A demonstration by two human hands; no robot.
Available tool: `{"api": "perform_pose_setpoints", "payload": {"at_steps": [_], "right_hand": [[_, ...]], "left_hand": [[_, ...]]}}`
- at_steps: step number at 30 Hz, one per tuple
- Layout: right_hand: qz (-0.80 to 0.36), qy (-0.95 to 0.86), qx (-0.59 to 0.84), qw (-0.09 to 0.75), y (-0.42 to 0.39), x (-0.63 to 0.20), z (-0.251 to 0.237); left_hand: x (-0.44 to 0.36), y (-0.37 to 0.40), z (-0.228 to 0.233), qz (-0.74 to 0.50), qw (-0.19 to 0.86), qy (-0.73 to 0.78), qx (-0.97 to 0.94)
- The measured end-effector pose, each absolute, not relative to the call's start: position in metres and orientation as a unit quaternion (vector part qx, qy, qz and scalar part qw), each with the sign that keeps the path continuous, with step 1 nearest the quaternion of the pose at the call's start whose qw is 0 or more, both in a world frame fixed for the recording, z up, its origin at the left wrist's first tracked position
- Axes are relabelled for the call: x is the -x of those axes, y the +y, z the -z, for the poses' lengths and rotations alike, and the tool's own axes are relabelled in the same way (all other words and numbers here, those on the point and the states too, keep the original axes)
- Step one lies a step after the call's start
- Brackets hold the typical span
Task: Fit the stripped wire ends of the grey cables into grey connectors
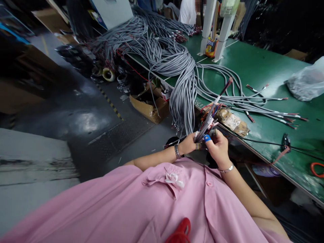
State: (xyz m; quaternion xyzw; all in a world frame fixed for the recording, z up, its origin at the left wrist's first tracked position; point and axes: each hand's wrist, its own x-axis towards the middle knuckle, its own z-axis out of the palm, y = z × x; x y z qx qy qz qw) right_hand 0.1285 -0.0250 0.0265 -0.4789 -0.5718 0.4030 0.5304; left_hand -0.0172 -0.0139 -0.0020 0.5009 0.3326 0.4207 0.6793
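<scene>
Left hand [187, 144] and right hand [218, 145] together grip a bundle of thin wires [211, 116] just off the green table [263, 67] edge, near grey cables [181, 87] draped over it.

the scene is unevenly lit: the green table [255, 67] and the grey cables [177, 64] sit in fairly bright overhead light, while the left side and the far corners fall into deep shadow. a pale glare patch shines on the dark floor [86, 121]. the wide lens bends the table edge and tilts the view. the left edge is smeared and soft; the centre is sharper.
</scene>
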Motion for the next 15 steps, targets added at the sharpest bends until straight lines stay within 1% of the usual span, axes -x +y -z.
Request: {"api": "perform_pose_setpoints", "payload": {"at_steps": [2, 4, 10, 13, 15], "right_hand": [[-0.424, -0.54, 0.46, 0.563, -0.026, -0.129, -0.023], [-0.433, -0.527, 0.453, 0.574, -0.026, -0.13, -0.019], [-0.462, -0.528, 0.426, 0.571, -0.034, -0.128, -0.025], [-0.511, -0.533, 0.364, 0.567, -0.04, -0.128, -0.033], [-0.551, -0.545, 0.321, 0.543, -0.042, -0.132, -0.033]], "left_hand": [[0.024, -0.013, 0.002, -0.407, 0.704, 0.309, -0.494], [0.028, -0.012, 0.004, -0.422, 0.699, 0.322, -0.479], [0.027, -0.01, 0.007, -0.512, 0.652, 0.377, -0.413], [0.032, -0.007, -0.001, -0.575, 0.646, 0.36, -0.351], [0.04, -0.004, -0.009, -0.599, 0.646, 0.331, -0.338]]}}
